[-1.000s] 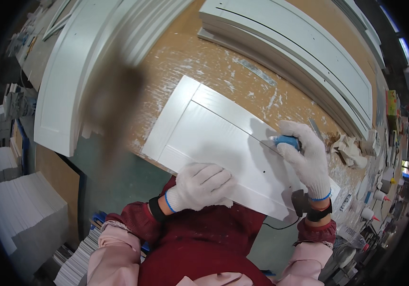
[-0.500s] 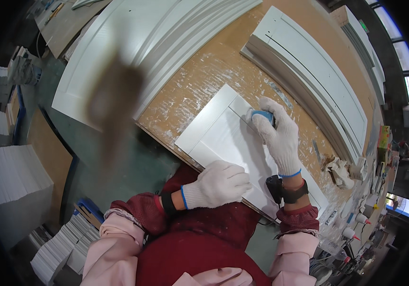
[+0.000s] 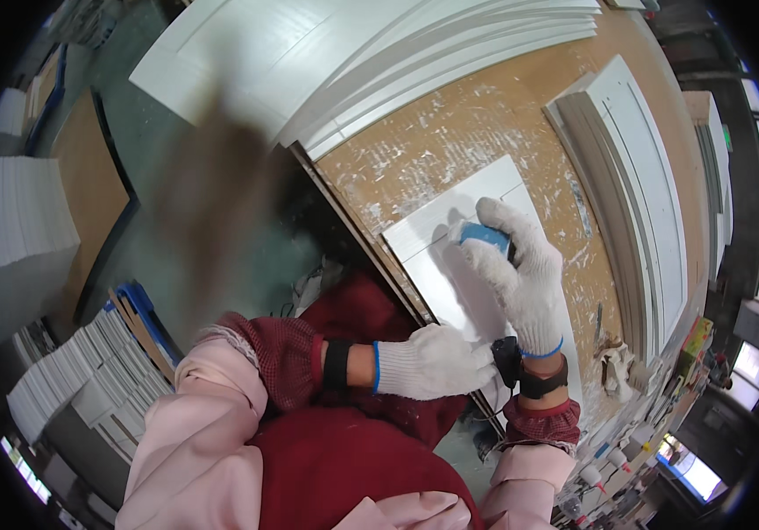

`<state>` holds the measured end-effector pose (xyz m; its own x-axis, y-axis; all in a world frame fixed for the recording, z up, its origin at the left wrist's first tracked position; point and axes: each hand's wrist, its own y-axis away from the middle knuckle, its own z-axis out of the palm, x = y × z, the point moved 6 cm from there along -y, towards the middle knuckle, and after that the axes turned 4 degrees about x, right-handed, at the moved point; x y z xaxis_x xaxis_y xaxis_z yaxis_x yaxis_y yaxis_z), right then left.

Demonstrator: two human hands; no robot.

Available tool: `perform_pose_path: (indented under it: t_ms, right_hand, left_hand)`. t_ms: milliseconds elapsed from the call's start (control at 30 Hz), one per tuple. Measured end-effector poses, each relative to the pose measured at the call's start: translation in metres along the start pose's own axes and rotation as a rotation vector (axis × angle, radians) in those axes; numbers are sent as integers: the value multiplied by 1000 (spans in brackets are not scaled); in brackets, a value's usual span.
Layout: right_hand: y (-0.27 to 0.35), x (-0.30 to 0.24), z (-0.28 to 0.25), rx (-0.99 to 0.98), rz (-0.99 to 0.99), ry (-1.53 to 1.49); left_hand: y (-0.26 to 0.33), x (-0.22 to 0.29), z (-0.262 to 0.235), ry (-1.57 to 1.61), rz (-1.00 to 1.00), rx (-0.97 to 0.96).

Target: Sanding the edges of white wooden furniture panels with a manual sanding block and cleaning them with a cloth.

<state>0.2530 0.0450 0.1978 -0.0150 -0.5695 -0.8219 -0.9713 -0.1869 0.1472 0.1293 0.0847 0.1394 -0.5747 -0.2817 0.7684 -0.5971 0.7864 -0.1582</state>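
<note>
A white cabinet door panel (image 3: 468,305) with grooved lines lies on the workbench before me. My right hand (image 3: 530,283), in a white knitted glove, grips a small blue block (image 3: 485,237) that looks like a sanding block, held at the panel's face near its far end. The block's underside is hidden. At the panel's near edge is my left hand (image 3: 437,360), gloved likewise, with its fingers pressed together and curled over the edge; the fingertips are partly hidden. A small black device (image 3: 507,358) is strapped at my right wrist.
Large white panels (image 3: 309,62) are stacked at the far left of the scuffed brown bench (image 3: 415,141). Another panel stack (image 3: 636,194) stands to the right, beside a crumpled cloth (image 3: 618,371). White stacks (image 3: 22,212) stand at left. A blurred brown shape (image 3: 216,177) hides part of the view.
The view has turned, so the bench and panel appear rotated. My right hand has shifted the blue block across the panel toward its left side. My left hand stays by the near edge.
</note>
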Motion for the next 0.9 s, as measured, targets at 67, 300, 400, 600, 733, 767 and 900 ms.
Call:
perform_pose_path:
  t_ms: [67,300,400,600,733,767,900]
  right_hand:
    - [1,-4,4,-46,17,40]
    - [2,-24,34,-278,-109,107]
    - [5,-30,44,-249,-285,182]
    - [4,-33,56,-226,-376,365]
    - [4,-36,64,-215,-415,380]
    - [4,-37,64,-213,-412,394]
    - [6,-33,66,-189,-458,471]
  left_hand:
    - [-4,8,0,-171,99,-22]
    - [9,21,15,-204,188,260]
    - [5,24,28,-127,27,5]
    - [-3,24,54,49,-25,-200]
    - [5,27,70,-39,138,28]
    - [4,27,77,-41,142,34]
    - [7,30,69,-60,159,66]
